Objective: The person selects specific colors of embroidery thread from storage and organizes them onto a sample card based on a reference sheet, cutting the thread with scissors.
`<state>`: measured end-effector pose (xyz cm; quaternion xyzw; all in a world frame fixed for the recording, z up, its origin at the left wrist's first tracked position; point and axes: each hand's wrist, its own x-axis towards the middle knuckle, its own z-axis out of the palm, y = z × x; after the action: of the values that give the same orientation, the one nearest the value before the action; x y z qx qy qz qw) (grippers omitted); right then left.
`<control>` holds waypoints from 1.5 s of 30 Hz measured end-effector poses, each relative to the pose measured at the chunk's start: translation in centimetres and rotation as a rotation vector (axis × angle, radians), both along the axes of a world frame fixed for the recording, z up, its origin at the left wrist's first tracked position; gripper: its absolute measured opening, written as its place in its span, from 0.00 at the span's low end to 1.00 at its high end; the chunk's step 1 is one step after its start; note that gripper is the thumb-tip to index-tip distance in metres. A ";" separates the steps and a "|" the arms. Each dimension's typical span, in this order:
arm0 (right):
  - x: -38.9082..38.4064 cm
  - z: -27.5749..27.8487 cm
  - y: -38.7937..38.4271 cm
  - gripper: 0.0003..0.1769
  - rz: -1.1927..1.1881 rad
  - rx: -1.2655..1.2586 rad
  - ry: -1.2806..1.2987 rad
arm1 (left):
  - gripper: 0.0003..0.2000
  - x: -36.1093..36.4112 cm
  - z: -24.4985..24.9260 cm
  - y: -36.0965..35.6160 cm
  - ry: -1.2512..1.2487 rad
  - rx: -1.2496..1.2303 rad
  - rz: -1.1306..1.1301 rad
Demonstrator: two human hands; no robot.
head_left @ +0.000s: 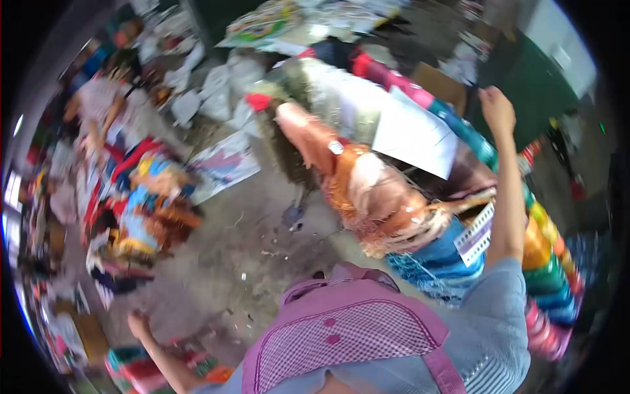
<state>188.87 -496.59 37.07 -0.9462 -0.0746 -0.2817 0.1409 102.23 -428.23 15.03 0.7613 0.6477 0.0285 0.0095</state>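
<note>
My right hand (499, 111) is raised at the right, curled into a fist, and nothing shows in it. Below and beside it lies a long heap of thread hanks in orange (315, 141), white, pink and blue (433, 262). A white paper sheet (417, 134) rests on this heap, and a printed label (476, 235) lies near my right forearm. My left hand (138, 324) hangs low at the left, small and slightly blurred, its fingers curled in with nothing seen in them. Near my left forearm are red and green bundles (141, 371).
A pile of mixed coloured hanks (141, 203) sits on the left of the littered concrete floor (262, 243), with another person (98, 111) behind it. Printed sheets (226, 164) and crumpled white plastic (220, 85) lie farther back. Stacked coloured spools or rolls (548, 276) line the right side.
</note>
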 end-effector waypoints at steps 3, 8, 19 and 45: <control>-4.2 -1.7 3.5 0.15 0.396 0.405 0.064 | 0.16 9.5 -2.7 -3.5 -0.621 -0.553 -0.241; -21.1 -5.1 15.8 0.07 0.938 0.865 0.862 | 0.12 37.4 6.8 -23.3 -0.623 -0.887 -0.902; -25.9 -5.2 16.9 0.10 1.039 1.235 1.167 | 0.31 53.7 18.6 -30.7 -0.994 -1.245 -1.401; -47.3 8.2 -27.4 0.10 -0.684 0.464 0.167 | 0.15 64.7 7.4 -29.0 -0.424 -0.635 -1.791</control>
<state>141.59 -523.95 45.28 -0.8791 0.3211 -0.2439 0.2542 166.92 -457.28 22.40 0.9132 -0.2090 -0.0289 0.3488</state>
